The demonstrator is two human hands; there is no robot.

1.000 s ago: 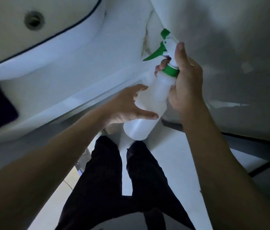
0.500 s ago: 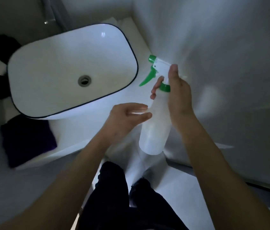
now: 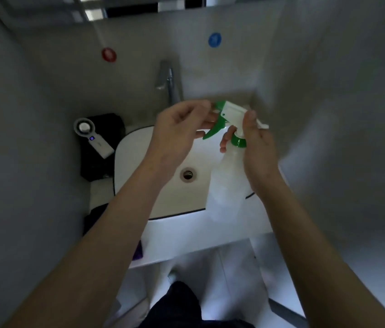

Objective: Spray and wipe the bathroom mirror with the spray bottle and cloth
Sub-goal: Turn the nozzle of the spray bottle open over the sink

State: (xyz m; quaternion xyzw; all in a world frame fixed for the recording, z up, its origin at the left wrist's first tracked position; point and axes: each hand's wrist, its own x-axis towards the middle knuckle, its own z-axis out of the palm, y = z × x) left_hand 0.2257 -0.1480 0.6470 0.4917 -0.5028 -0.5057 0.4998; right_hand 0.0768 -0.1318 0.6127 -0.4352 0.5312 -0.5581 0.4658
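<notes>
Above sink (image 3: 163,192), unlabelled spray bottle (image 3: 228,185).

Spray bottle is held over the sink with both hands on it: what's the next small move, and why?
Probably finish setting the green nozzle tip, then lift and aim at the mirror. The right hand grips the spray bottle at its neck, while the left hand pinches the tip. The trigger is not squeezed, and the head points left, over the sink.

White sink (image 3: 139,147) below a faucet (image 3: 168,79); handheld device (image 3: 92,134) beside it.
</notes>
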